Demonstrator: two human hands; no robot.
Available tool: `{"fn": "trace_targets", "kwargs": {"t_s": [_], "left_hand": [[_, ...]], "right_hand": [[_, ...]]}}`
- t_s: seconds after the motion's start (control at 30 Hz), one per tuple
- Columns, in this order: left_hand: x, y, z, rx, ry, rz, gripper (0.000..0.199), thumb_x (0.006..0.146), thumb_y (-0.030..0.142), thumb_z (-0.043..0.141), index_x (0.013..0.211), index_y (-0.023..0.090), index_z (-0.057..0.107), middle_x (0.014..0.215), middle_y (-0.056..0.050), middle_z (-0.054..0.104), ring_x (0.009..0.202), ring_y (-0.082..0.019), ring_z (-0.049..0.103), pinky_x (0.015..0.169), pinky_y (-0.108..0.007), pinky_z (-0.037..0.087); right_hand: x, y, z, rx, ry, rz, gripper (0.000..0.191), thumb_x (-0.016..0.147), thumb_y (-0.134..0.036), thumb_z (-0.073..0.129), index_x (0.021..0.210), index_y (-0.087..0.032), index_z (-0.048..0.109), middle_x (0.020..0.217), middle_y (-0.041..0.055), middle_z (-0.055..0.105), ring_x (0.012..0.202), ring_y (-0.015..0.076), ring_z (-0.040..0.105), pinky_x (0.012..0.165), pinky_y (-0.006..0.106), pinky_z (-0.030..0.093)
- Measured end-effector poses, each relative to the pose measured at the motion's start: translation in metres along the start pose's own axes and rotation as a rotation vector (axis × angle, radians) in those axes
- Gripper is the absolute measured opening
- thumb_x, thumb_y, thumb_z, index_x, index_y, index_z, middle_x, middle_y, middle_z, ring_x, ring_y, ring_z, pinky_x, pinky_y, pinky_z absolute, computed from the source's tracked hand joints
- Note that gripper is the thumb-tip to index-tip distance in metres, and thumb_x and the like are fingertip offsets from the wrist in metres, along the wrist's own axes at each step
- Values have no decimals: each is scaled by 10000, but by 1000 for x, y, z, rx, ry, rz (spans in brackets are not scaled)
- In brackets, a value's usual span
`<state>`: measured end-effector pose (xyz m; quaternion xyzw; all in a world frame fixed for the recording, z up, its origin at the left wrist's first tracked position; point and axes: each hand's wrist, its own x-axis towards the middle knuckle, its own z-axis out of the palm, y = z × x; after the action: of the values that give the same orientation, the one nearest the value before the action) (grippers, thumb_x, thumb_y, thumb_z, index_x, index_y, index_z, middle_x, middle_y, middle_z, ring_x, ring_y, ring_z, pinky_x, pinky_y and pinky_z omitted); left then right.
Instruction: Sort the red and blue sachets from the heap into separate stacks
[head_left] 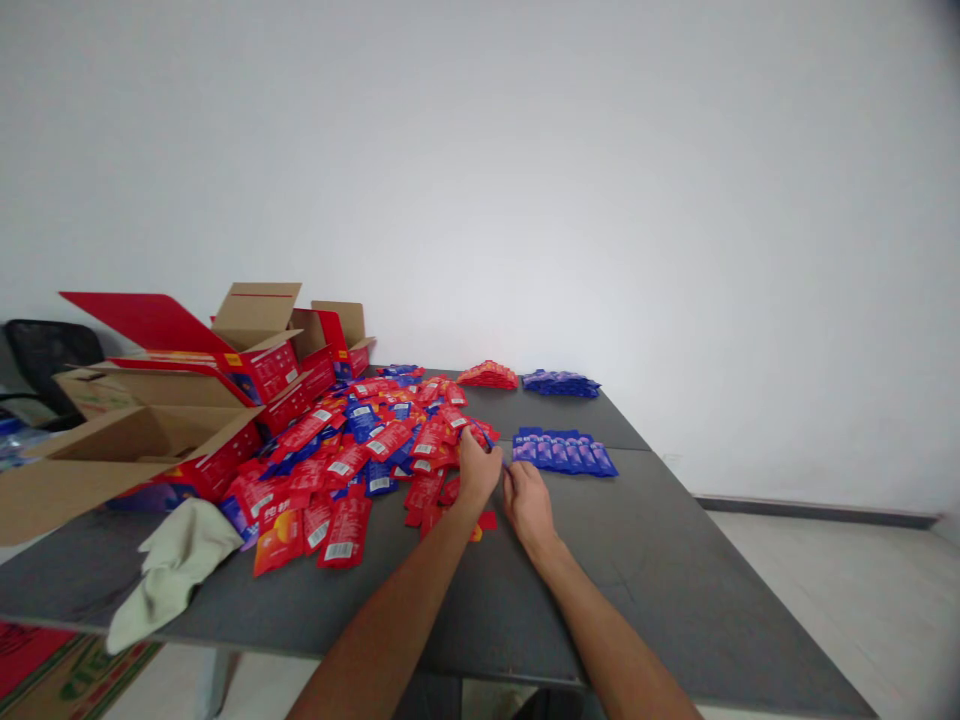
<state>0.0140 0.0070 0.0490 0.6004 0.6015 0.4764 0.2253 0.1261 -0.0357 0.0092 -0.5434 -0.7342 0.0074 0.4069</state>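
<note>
A loose heap of sachets (345, 467) is spread on a dark, smooth table (645, 580), its flat, glossy pouches mostly red, with blue ones mixed in; white barcode panels are shown on many. At the heap's right edge, the left hand (480, 465) is placed with fingers curled, a red sachet and a bit of blue seen at the tips; whether anything is gripped cannot be told. Just right of the heap, the right hand (527, 500) is held low with fingers bunched and nearly drawn together; its fingertips are partly hidden, and a hold on any sachet cannot be confirmed. Beyond that hand, to the right of the heap, blue sachets are laid in an overlapping row (564, 453), its near left end close to the fingers. Behind the heap and to its right, a mounded red stack (488, 375) and a flatter blue stack (561, 384) are set side by side. Left of the heap, open cardboard cartons (225, 455), red outside and plain brown inside, are crowded together; one flap is cut off at the frame's edge. In front of them, at the heap's near left, a pale, crumpled cloth (176, 560) is draped over the table edge. Lower layers of the heap are buried, and fine print is too small to be read.
</note>
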Motion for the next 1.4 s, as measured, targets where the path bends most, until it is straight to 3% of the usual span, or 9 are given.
{"fn": "trace_targets", "kwargs": {"t_s": [0.1,0.23,0.4,0.57,0.77,0.97,1.13,1.23,1.4], "left_hand": [[3,-8,8,-235,-3,-187,317,745,153,640,1056,178,585,903,-44,696,847,-182,671,779,-314,540],[5,-16,16,-442,-15,-231,180,713,128,639,884,170,600,732,-6,672,685,-150,651,616,-237,516],[9,-17,33,-559,-41,-224,177,674,72,609,827,160,592,681,-1,663,606,-129,629,557,-209,492],[7,-11,62,-616,-113,-205,185,679,73,587,843,153,617,703,-11,687,618,-135,642,612,-240,519],[6,3,95,-312,-247,-26,103,802,156,543,791,149,645,758,-30,696,691,-136,629,630,-216,472],[8,30,127,79,-371,107,256,899,169,449,881,173,704,964,-78,717,961,-191,625,890,-310,463],[7,40,150,340,-401,213,406,942,231,394,1265,320,624,1445,-31,519,1381,-264,357,1131,-485,281],[7,36,157,446,-402,229,432,944,296,401,1335,376,566,1516,-17,436,1442,-309,253,1150,-573,201],[5,24,156,586,-332,249,497,886,422,501,1375,339,534,1566,-67,352,1474,-383,138,1150,-646,86]], "right_hand": [[1,9,3,33,28,-42,242,926,-176,418,934,-188,660,993,99,639,976,217,554,905,332,442],[2,21,10,34,101,28,296,864,-242,562,1143,-173,634,1243,147,582,1166,279,508,1011,434,419],[1,30,6,46,87,85,531,819,-332,661,1293,-130,534,1280,175,556,1213,299,493,1048,437,404],[-1,43,-10,-47,110,158,515,837,-332,640,1301,-138,529,1275,182,558,1199,317,489,1027,448,399],[-3,76,-27,-180,133,243,498,851,-362,621,1272,-99,571,1233,199,599,1149,332,499,1006,452,370],[3,114,-47,-303,123,292,472,911,-366,524,1270,-66,584,1242,228,605,1153,331,513,1003,433,320],[13,141,-62,-427,117,390,451,937,-408,495,1204,-65,618,1173,211,639,1052,311,541,959,401,319],[19,156,-64,-478,90,433,420,937,-418,499,1124,-75,652,1085,199,659,1002,298,540,941,389,312],[22,169,-61,-524,72,472,431,936,-442,503,1116,-82,656,1073,197,654,1002,300,522,916,385,315]]}}
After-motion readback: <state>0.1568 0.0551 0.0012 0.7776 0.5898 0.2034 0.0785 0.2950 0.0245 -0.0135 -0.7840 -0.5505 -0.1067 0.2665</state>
